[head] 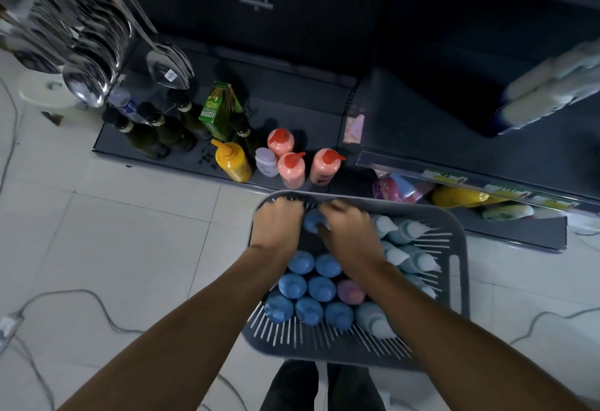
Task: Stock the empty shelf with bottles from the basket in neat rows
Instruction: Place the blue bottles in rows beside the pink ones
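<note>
A grey slatted basket (456, 281) stands on the floor in front of the low dark shelf (292, 102). It holds several blue bottles (292, 285), pale teal bottles (415, 258) and one purple bottle (350, 292). Both my hands are down in its far end. My right hand (347, 227) curls round a blue bottle (312, 219). My left hand (277, 219) has its fingers bent downward by the far rim, and what lies under it is hidden. On the shelf stand three orange-pink bottles (292, 169), a yellow bottle (232, 160) and a lilac bottle (266, 161).
Dark green bottles (156, 131) and a green carton (217, 112) fill the shelf's left part. Metal ladles (87, 83) hang above at left. Coloured packs (402, 188) lie under a shelf at right. Cables (97, 306) trail over the white tiled floor.
</note>
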`<action>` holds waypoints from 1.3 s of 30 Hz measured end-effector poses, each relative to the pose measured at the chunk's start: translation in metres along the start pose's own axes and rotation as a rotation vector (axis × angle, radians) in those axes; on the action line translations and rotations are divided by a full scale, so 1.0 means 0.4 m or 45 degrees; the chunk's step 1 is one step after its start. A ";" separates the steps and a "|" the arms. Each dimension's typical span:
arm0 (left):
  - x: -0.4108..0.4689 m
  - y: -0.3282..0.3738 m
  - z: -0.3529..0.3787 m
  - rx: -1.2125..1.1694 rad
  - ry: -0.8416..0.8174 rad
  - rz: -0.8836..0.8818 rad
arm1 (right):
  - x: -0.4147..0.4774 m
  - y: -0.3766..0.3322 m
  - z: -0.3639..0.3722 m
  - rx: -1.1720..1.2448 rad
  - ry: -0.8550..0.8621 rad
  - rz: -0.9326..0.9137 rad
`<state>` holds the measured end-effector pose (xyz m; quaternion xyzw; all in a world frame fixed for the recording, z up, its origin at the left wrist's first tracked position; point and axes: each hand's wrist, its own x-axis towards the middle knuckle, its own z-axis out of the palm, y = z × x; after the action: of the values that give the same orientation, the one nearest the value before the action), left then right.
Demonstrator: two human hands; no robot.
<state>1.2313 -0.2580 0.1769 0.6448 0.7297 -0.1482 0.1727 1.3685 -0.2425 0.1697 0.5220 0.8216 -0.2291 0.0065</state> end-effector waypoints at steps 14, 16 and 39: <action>-0.172 0.043 -0.422 -0.028 0.168 0.106 | -0.105 -0.060 -0.402 -0.076 0.114 -0.020; -0.197 0.049 -0.490 -0.025 0.230 0.151 | -0.125 -0.066 -0.469 -0.108 0.154 -0.034; -0.465 0.290 -1.050 -0.019 0.487 0.721 | -0.445 -0.044 -1.122 -0.087 0.481 0.056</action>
<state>1.3412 -0.2248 0.6366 0.8367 0.5419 0.0348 0.0716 1.5369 -0.2291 0.6222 0.5732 0.8038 -0.0988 -0.1249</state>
